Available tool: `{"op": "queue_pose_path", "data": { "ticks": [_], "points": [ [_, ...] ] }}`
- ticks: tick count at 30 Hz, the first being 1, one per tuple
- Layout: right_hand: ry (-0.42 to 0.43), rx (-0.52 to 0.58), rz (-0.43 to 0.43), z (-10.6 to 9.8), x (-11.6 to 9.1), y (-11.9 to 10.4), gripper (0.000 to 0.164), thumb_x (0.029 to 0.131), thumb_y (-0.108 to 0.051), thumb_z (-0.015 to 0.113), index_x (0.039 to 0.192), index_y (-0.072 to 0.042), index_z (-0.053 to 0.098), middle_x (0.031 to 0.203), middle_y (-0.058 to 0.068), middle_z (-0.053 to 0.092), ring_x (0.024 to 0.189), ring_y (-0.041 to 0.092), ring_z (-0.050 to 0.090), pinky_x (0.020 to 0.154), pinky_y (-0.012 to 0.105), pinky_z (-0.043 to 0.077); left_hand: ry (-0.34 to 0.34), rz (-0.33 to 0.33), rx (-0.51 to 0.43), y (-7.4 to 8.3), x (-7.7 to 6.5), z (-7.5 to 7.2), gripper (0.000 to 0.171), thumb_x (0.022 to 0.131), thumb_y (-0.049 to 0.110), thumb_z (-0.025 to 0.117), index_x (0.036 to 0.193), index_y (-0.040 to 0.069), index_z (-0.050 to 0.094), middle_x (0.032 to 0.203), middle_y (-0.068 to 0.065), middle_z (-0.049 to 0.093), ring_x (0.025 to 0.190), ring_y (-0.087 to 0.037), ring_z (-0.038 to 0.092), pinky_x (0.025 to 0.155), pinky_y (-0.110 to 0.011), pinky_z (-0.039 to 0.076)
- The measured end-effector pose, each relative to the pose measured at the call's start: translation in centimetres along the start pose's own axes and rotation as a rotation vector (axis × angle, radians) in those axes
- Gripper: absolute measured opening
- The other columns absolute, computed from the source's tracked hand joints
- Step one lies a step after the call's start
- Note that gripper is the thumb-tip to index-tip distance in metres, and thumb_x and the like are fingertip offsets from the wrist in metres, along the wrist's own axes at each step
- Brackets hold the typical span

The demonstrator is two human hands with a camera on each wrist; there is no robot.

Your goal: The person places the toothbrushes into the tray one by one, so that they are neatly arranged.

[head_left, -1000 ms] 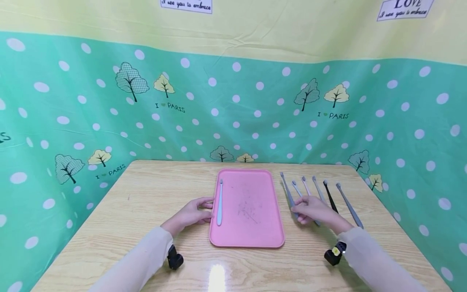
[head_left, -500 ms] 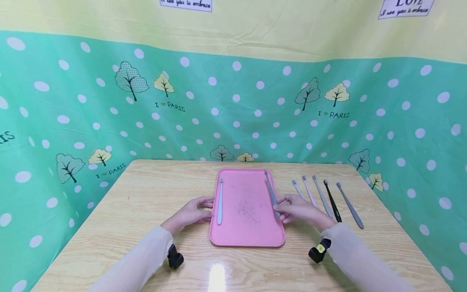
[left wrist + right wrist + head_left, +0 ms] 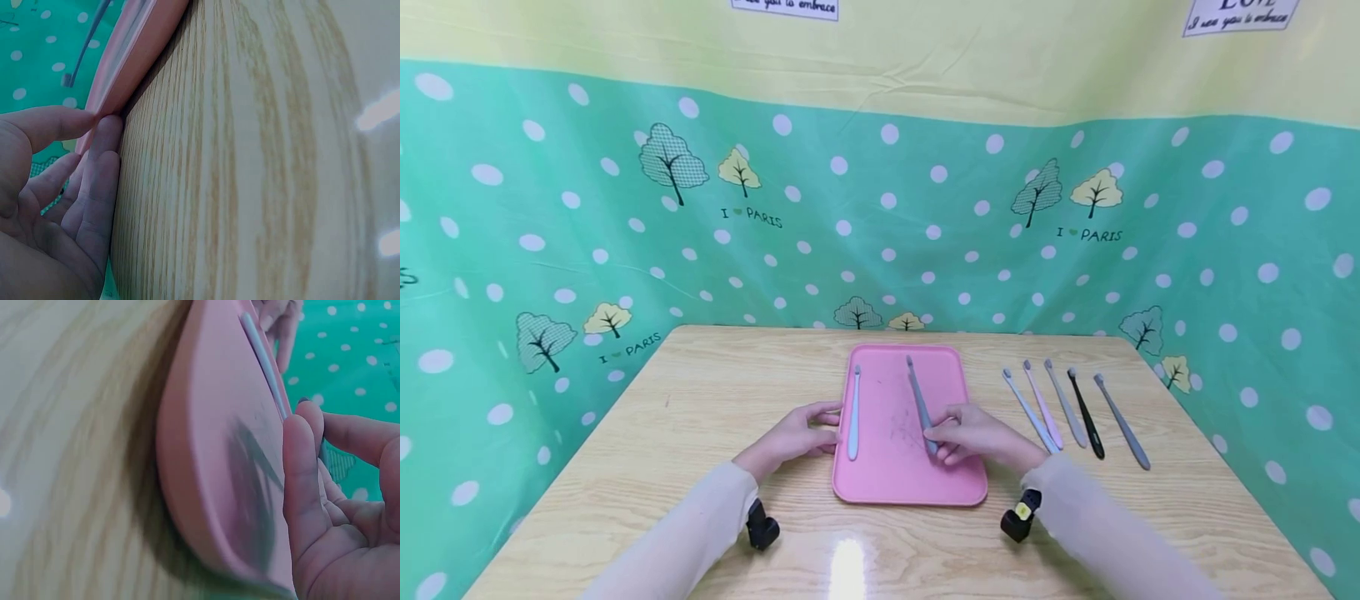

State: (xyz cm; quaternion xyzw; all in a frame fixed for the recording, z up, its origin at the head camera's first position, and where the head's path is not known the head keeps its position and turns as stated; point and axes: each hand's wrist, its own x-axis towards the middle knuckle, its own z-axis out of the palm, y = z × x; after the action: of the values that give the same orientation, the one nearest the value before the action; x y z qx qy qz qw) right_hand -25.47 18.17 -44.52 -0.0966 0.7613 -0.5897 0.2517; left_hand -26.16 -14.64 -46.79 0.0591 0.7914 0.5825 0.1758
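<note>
Sleeves (image 3: 688, 529), pale and long, lie nearest, with a black wrist camera (image 3: 762, 527) at each cuff. Past them, the left hand (image 3: 796, 433) grips the left rim of a pink tray (image 3: 880, 483), thumb and fingers pinching its edge. The right hand (image 3: 968, 435) pinches a grey toothbrush (image 3: 919, 398) near the end of its handle and holds it over the middle of the tray, bristle end away from the person; whether it touches the tray, I cannot tell. A light blue toothbrush (image 3: 854, 417) lies on the tray, lengthwise along its left side. To the right of the tray, five more toothbrushes (image 3: 1086, 414) lie side by side on the wooden table (image 3: 737, 367): blue, pink, grey, black and, at the far right, grey again, all with their heads away from the person. Behind the table hangs a green and yellow cloth (image 3: 880, 233) with white dots and trees
</note>
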Motion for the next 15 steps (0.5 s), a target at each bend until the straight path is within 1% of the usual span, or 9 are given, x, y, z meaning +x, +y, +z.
{"op": "queue_pose_path", "data": {
  "ticks": [6,10,15],
  "points": [
    [-0.033,0.032,-0.01,1.6,0.8,-0.2,0.03,0.094,-0.014,0.07,0.111,0.007,0.058,0.085,0.015,0.07,0.068,0.014,0.067,0.068,0.032,0.061,-0.005,-0.003,-0.013,0.0,0.0,0.0,0.068,0.087,0.01,0.075,0.149,0.006,0.047,0.126,-0.015,0.058,0.089,-0.025,0.071,0.08,-0.036,0.06],
    [0.0,0.055,-0.013,2.8,1.4,-0.4,0.031,0.094,-0.012,0.07,0.112,0.009,0.057,0.084,0.016,0.07,0.067,0.014,0.067,0.068,0.032,0.061,-0.005,-0.001,-0.006,0.0,0.0,0.0,0.068,0.087,0.011,0.075,0.149,0.007,0.047,0.126,-0.015,0.058,0.088,-0.025,0.071,0.079,-0.036,0.06],
    [0.04,0.089,0.005,4.1,2.3,-0.6,0.038,0.093,-0.01,0.071,0.118,0.012,0.054,0.083,0.016,0.07,0.065,0.014,0.068,0.066,0.033,0.061,0.0,-0.003,-0.001,-0.1,0.1,0.0,0.067,0.087,0.011,0.075,0.148,0.008,0.048,0.125,-0.013,0.059,0.087,-0.024,0.071,0.078,-0.036,0.06]
  ]
}}
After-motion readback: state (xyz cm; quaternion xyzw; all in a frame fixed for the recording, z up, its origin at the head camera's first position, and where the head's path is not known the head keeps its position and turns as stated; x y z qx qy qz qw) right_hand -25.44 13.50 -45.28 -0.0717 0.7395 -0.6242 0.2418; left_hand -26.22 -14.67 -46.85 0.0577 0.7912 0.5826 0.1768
